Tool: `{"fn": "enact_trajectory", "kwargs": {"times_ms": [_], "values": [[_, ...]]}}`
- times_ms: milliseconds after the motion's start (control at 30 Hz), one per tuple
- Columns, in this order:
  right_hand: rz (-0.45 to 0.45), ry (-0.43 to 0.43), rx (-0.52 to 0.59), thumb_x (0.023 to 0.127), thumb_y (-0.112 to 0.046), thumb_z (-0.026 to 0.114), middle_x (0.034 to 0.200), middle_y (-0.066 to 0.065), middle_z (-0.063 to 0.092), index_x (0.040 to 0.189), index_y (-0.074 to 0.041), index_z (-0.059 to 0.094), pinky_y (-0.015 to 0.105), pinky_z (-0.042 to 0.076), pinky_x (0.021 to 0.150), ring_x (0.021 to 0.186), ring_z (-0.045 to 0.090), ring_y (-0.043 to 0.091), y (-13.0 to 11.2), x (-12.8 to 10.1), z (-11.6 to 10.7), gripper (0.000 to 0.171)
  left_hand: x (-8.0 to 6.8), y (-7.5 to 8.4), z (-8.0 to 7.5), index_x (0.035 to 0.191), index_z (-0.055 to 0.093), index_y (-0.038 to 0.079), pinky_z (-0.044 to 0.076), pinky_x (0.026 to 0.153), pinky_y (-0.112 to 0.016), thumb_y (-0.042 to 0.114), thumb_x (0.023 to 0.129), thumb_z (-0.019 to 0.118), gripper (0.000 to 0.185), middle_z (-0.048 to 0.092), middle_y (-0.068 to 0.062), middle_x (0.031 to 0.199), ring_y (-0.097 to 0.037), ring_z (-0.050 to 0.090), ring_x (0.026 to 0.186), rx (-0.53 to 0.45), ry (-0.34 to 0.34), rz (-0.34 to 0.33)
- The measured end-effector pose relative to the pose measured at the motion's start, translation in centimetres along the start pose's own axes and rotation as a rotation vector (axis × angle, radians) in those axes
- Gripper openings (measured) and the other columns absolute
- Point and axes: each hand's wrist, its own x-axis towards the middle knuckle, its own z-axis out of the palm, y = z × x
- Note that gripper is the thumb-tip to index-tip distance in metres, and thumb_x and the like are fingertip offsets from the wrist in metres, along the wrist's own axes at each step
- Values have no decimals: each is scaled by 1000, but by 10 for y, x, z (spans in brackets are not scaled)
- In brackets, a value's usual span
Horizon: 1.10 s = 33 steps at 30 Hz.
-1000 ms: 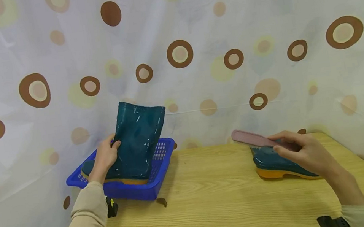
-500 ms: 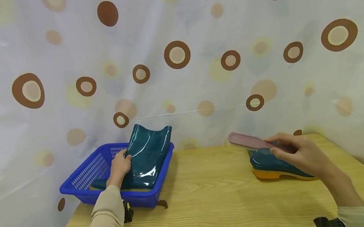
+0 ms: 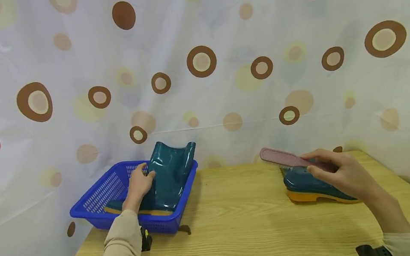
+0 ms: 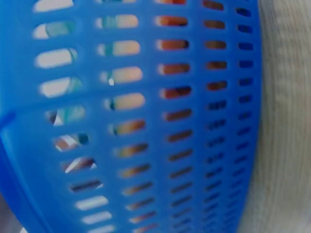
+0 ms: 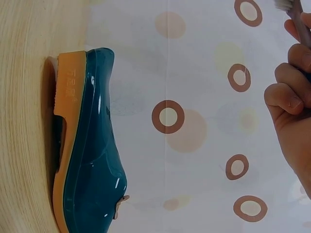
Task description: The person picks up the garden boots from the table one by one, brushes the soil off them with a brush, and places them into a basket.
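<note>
A teal rubber boot (image 3: 171, 175) with a yellow-orange sole lies in the blue plastic basket (image 3: 80, 212), its shaft leaning up past the right rim. My left hand (image 3: 139, 187) is over the basket at the shaft's left edge, thumb and forefinger spread apart. The left wrist view shows only the slotted basket wall (image 4: 92, 97) close up, the hand hidden. My right hand (image 3: 341, 172) grips a pink-handled brush (image 3: 280, 157) by its handle; pale bristles (image 5: 283, 5) show in the right wrist view. Below it, a low teal rubber shoe (image 5: 92, 141) with an orange sole stands on the table.
The wooden table (image 3: 237, 227) reaches back to a white curtain (image 3: 222, 26) with brown and yellow dots. A small brown piece (image 3: 184, 229) sticks out at the basket's front right corner. Black straps are on both wrists.
The boot has come down from above the basket into it, its shaft now lower and tilted back. My left hand's fingers have parted from the shaft. The right hand keeps the brush in place.
</note>
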Motion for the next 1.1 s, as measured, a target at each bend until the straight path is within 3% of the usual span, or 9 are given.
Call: {"fn": "enact_trajectory", "kwargs": {"times_ms": [200,533,833,1100], "values": [[-13,15,-12,91,2,66,66,-10,49,116,-12,70,26,33,46,50,36,8,2,-2,-4,29,0,30,7,150,39,4,30,114,-61,22,104,48,51,38,-26,149,-44,34,139,-32,82,102],[21,60,-19,89,2,68,66,-12,50,118,-11,69,26,32,46,50,37,7,4,-7,-9,32,-5,91,38,141,51,6,38,110,-56,20,102,53,42,48,-20,141,-39,44,132,15,68,342],[116,61,-97,93,-10,68,67,-6,52,121,-17,68,25,33,47,51,38,6,-2,-12,-10,29,-13,128,83,136,56,10,44,106,-50,20,102,55,36,55,-14,135,-34,49,129,46,-19,438],[85,66,-123,92,-8,69,65,-9,47,118,-17,69,23,34,47,51,38,5,-4,-19,-11,27,-13,151,129,138,54,11,49,101,-48,23,103,53,36,58,-15,132,-34,57,122,56,-186,446]]}}
